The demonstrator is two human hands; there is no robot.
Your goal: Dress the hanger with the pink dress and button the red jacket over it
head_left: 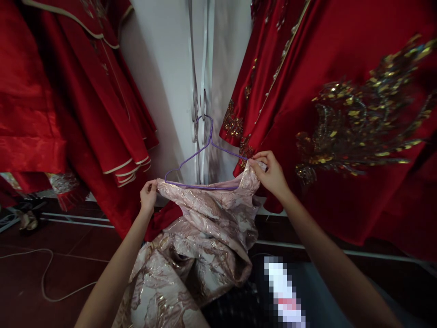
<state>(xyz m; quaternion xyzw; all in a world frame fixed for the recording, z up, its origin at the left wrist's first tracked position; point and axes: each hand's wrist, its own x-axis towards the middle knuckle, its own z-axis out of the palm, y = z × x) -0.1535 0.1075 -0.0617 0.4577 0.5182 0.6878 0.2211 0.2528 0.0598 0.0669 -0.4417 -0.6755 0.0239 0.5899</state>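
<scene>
A pale pink dress (218, 223) with a gold pattern hangs in front of me on a thin purple hanger (205, 187). The hanger's hook sits at a white metal rack (201, 100) against the wall. My left hand (149, 195) is closed, pinching the dress's upper edge near the hanger's left end. At the opposite end, my right hand (269, 173) pinches the other shoulder of the dress between thumb and fingers, close to the hanger's arm. The dress's lower part falls in folds toward me.
Red garments (92, 91) with pale trim hang at left. To the right hangs a red garment (341, 200) with gold sequin embroidery. A white cable (46, 282) lies on the dark tiled floor, near shoes (29, 221) and low metal rails (78, 219). A blurred patch covers something at lower right.
</scene>
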